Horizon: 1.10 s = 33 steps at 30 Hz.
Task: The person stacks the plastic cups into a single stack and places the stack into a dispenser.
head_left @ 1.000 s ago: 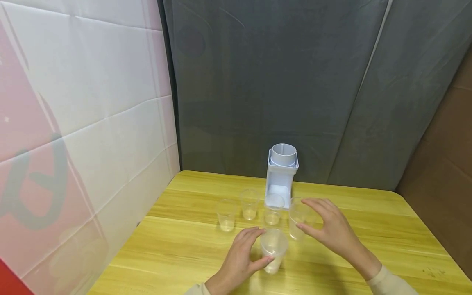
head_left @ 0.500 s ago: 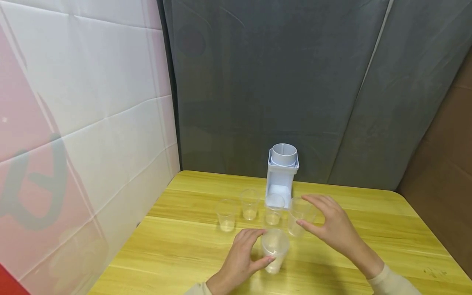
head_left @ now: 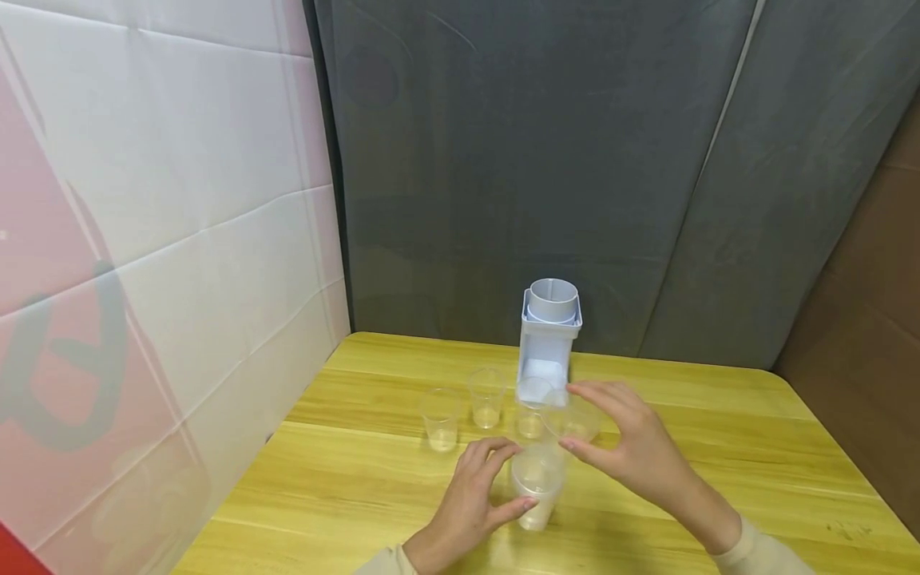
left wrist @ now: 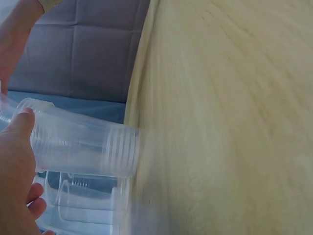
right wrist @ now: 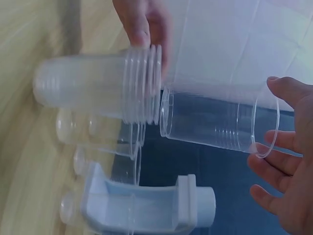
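Note:
My left hand (head_left: 481, 503) grips a nested stack of clear plastic cups (right wrist: 93, 78) near the rims, thumb on one side and fingers on the other. The stack stands upright on the table in the head view. My right hand (head_left: 636, 447) pinches a single clear plastic cup (right wrist: 210, 117) by its rim. In the right wrist view this cup's base faces the stack's open mouth, right at the top rim. Beyond the hands stand three separate clear cups: a left cup (head_left: 441, 423), a middle cup (head_left: 486, 399) and a right cup (head_left: 532, 419).
A pale bluish-white plastic holder (head_left: 549, 339) with a round ring on top stands behind the cups. The wood-grain table (head_left: 345, 479) meets a dark grey curtain (head_left: 503, 160) at the back. A white and pink panel (head_left: 237, 200) runs along the left side.
My right hand has lifted its cup off the table and moved it left, close above the stack. My left hand stays around the stack, with almost no movement.

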Each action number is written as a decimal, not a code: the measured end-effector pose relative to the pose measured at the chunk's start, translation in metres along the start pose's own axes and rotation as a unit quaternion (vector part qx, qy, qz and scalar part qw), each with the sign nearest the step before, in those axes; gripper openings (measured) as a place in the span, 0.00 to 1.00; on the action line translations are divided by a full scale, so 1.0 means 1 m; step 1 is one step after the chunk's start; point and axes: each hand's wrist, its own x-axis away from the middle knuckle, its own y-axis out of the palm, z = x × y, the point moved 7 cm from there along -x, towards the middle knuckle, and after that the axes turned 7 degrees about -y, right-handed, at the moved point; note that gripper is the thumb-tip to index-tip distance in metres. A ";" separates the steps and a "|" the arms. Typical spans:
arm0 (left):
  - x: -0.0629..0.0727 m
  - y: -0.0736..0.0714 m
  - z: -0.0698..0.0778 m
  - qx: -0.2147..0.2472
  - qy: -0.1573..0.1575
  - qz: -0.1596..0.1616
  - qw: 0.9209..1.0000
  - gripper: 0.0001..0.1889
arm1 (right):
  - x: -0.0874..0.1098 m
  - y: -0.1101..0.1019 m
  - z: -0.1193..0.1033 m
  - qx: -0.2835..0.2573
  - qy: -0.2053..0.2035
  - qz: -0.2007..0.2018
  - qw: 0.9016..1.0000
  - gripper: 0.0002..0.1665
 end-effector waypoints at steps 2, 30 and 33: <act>0.000 0.000 0.000 0.000 0.005 0.004 1.000 0.32 | 0.000 0.003 -0.003 -0.006 -0.005 -0.003 1.000 0.38; -0.005 0.001 -0.003 0.013 0.033 -0.003 0.999 0.33 | 0.032 0.065 0.001 -0.024 -0.006 -0.108 0.994 0.39; -0.005 0.004 -0.002 0.014 0.033 -0.004 0.999 0.33 | 0.034 0.066 0.002 -0.028 -0.007 -0.112 0.993 0.38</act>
